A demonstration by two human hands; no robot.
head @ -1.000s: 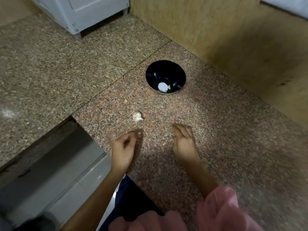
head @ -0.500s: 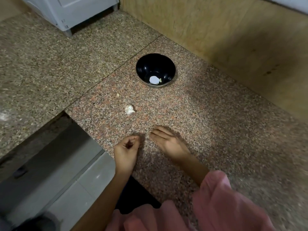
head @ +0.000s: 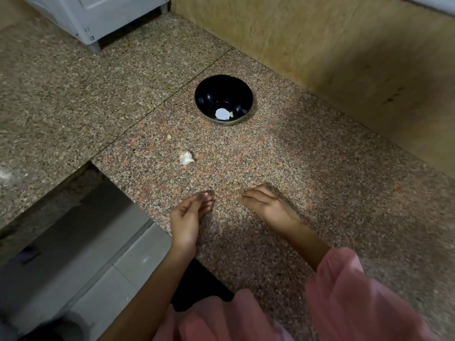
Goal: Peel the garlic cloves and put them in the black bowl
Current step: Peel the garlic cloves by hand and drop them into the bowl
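Observation:
The black bowl point(head: 209, 94) stands on the speckled granite counter point(head: 320, 168). Inside it lie a small yellowish peeled clove point(head: 231, 114) and a round white patch point(head: 221, 113). A garlic piece in white skin point(head: 186, 158) lies on the counter between the bowl and my hands, and a tiny pale bit point(head: 169, 136) lies just beyond it. My left hand point(head: 188, 217) hovers near the counter's edge, palm turned inward, its fingers loosely curled with nothing seen in them. My right hand point(head: 268, 205) rests palm down on the counter with straight fingers, holding nothing.
The counter's left edge point(head: 110, 173) drops to a grey step and floor tiles below. A wooden panel point(head: 320, 45) walls off the back right. A white cabinet on feet point(head: 98, 16) stands at the back left.
My left hand's fingers have loosened from a tighter curl. My right hand has slid a little to the right along the counter. The garlic piece and the bowl have stayed put.

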